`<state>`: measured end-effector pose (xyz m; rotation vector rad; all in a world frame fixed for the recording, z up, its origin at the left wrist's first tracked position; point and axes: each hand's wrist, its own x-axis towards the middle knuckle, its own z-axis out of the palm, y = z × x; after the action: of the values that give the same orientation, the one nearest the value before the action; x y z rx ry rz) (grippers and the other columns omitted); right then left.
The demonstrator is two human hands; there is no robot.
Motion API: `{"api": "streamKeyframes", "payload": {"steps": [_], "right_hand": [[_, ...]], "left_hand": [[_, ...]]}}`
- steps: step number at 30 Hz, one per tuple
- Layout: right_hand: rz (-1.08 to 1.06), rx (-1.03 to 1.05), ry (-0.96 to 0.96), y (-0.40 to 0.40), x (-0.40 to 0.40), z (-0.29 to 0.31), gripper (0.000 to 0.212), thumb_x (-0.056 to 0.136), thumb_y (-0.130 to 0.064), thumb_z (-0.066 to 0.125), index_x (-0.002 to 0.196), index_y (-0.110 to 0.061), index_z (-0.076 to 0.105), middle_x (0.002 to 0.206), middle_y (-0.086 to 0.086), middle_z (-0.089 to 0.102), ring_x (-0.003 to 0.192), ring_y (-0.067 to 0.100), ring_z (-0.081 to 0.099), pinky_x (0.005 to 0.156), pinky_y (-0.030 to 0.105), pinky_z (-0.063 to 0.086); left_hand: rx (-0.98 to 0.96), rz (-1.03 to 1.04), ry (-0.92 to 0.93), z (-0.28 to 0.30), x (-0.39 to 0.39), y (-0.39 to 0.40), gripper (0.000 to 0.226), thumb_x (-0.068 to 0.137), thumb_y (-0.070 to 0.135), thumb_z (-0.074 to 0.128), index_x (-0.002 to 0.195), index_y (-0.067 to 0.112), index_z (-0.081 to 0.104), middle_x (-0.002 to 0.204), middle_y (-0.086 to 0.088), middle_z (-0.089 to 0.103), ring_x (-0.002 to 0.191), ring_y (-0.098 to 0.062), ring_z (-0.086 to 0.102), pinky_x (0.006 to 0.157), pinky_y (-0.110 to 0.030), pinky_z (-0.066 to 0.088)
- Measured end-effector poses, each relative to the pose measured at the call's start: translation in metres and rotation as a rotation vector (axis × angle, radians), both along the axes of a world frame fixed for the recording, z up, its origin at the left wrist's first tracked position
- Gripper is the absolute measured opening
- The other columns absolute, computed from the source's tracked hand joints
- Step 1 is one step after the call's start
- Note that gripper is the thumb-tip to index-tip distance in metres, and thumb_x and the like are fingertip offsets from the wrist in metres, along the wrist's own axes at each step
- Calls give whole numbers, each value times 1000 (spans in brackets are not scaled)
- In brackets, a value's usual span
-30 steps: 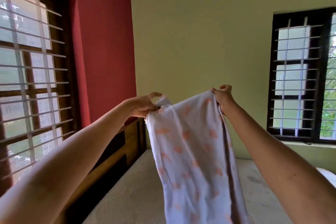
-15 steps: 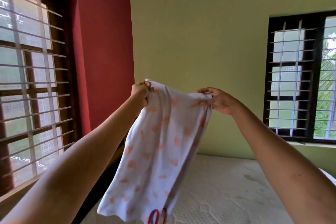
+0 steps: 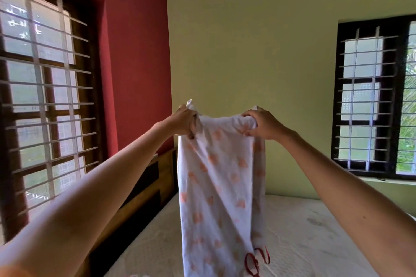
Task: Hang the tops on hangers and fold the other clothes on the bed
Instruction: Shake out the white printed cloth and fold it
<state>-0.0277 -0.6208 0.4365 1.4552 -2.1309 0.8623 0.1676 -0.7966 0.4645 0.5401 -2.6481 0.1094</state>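
**No readable text**

Nothing legible is showing anywhere in the head view. The white garment (image 3: 221, 184) is carrying only an orange printed pattern, with no letters, labels or numbers readable on it. The walls and windows are bearing no signs or writing.

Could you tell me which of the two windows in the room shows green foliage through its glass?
The dark-framed window in the pale green wall, on the right hand's side. Green leaves show at its right edge; the window in the red wall shows none.
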Motion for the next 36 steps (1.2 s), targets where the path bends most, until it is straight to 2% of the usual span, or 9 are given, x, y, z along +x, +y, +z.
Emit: {"api": "streamKeyframes", "payload": {"steps": [3,6,11,14,16,21,27,32,36], "right_hand": [[-53,-24,70,-3,-3,1,40,67,-8,79,102,5,66,97,24,61,101,34,56,74,25,33],[-181,-15,114,-1,-12,2,35,69,-24,79,97,-6,70,101,20,56,101,34,52,86,31,38],[89,-296,-400,19,-17,3,26,71,-3,77,94,3,66,96,7,55,91,18,53,84,32,42],[365,-434,-780,25,-5,3,8,84,-4,63,89,-5,68,72,-3,70,69,7,64,70,20,50],[398,-499,-872,22,-1,5,14,92,-10,54,88,-13,67,68,-8,70,62,2,64,66,17,51],[18,-562,-613,10,-9,16,18,94,-9,50,110,-15,48,87,3,52,76,16,50,71,25,37],[221,-594,-937,22,-5,24,37,87,9,35,85,-14,63,55,-3,66,51,9,60,48,16,49],[524,-521,-1162,34,4,30,41,92,-25,50,61,-10,72,61,3,69,60,16,66,57,20,53],[517,-480,-1011,32,-4,28,13,81,7,59,77,0,69,67,5,71,61,17,67,62,23,56]], "left_hand": [[-117,25,50,0,-4,1,57,75,25,76,124,5,56,121,-14,53,115,-26,45,72,-15,37],[-139,90,79,7,-10,-6,52,70,34,78,114,12,62,118,-11,48,116,-28,44,83,-31,44],[469,-152,193,13,3,-23,25,66,24,79,77,6,66,82,-6,55,82,-19,51,68,-28,37],[946,-411,377,2,9,-26,5,83,10,65,89,9,64,85,-5,65,80,-20,60,78,-31,51],[963,-377,542,-6,-3,-24,12,91,18,60,100,12,56,87,-4,61,79,-20,59,77,-37,53],[849,-104,805,-5,-26,-8,29,97,31,45,120,17,36,82,3,49,60,-13,47,50,-28,41],[1152,-13,892,13,-34,-13,21,93,3,51,112,1,59,90,-10,61,88,-19,51,69,-28,47],[1404,-86,832,22,-24,-13,27,91,32,59,88,5,60,91,-6,62,67,-16,56,62,-28,51],[1411,-260,615,18,-16,-19,55,71,28,79,116,4,60,120,-14,61,106,-26,61,98,-38,47]]}}
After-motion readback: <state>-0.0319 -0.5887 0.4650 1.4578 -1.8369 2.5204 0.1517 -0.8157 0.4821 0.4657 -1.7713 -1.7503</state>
